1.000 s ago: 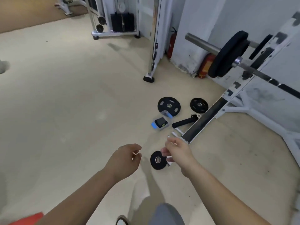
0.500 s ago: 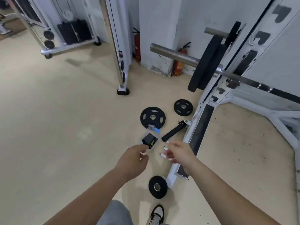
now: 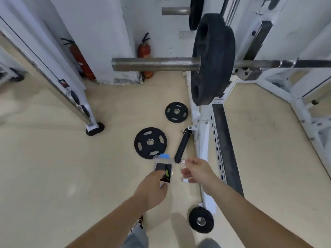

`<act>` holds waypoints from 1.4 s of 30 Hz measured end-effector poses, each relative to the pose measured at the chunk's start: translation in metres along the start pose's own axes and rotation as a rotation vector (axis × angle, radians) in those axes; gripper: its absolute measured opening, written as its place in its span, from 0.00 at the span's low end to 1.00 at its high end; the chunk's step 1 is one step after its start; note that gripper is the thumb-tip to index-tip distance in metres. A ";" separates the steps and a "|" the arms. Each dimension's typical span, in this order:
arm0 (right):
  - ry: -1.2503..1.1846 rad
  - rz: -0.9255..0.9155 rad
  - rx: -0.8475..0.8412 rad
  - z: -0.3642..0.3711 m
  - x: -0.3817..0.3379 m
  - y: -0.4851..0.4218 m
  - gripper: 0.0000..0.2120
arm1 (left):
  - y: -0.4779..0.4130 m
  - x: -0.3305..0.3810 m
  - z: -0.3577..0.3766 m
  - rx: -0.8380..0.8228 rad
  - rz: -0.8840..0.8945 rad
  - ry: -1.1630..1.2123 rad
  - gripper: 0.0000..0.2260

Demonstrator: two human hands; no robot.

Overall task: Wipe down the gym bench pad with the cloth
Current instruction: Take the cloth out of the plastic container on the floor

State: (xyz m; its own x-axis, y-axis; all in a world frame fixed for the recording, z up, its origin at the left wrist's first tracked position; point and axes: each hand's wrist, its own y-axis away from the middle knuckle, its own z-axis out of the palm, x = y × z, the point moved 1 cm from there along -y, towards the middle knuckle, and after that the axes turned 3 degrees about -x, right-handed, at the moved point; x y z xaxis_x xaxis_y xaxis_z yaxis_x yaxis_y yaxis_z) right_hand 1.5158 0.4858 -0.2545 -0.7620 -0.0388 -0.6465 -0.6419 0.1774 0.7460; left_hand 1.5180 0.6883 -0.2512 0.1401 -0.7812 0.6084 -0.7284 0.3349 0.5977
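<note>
1. Since the earlier frames the view has swung right and closer in: the loaded barbell [image 3: 155,64] now fills the upper middle, and both hands have come forward over the clear plastic box [image 3: 162,166] on the floor.
2. Left hand [image 3: 152,187]: fingers curled, reaching down at the near end of the box. Looks like first contact, but I cannot tell whether it has actually closed on it; motion blur at the fingertips.
3. Right hand [image 3: 194,170]: loosely spread, just right of the box, grasping nothing as far as I can see. Small white marks at its fingertips, too blurred to identify.
4. Box has a blue end and something dark with a yellow-green patch inside. Could be the cloth; not confirmable.
5. Bench pad: not identifiable in view. The nearest candidate is the long dark strip [image 3: 225,145] on the white frame [image 3: 204,140] right of the hands, but that reads as part of the rack base, not a pad.
6. Clutter near the box: large weight plate [image 3: 150,143], smaller plate [image 3: 176,112], black roller handle [image 3: 182,146], small plate [image 3: 201,222] at the frame's end.
7. Progress: essentially zero. No cloth in hand, no wiping begun. Left: get the cloth, find the pad, wipe it.
</note>
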 end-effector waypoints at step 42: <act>0.175 0.078 0.230 0.126 0.398 -0.538 0.19 | -0.542 -0.364 0.294 -0.048 -0.451 0.219 0.14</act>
State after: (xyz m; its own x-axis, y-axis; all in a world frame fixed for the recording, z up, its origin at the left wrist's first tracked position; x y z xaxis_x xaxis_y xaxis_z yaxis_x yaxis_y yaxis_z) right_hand 1.5683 0.4987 -0.9329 -0.8244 -0.1815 -0.5361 -0.5596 0.4037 0.7238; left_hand 1.6646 0.6360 -0.9497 0.5748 -0.7266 0.3765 -0.5322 0.0176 0.8465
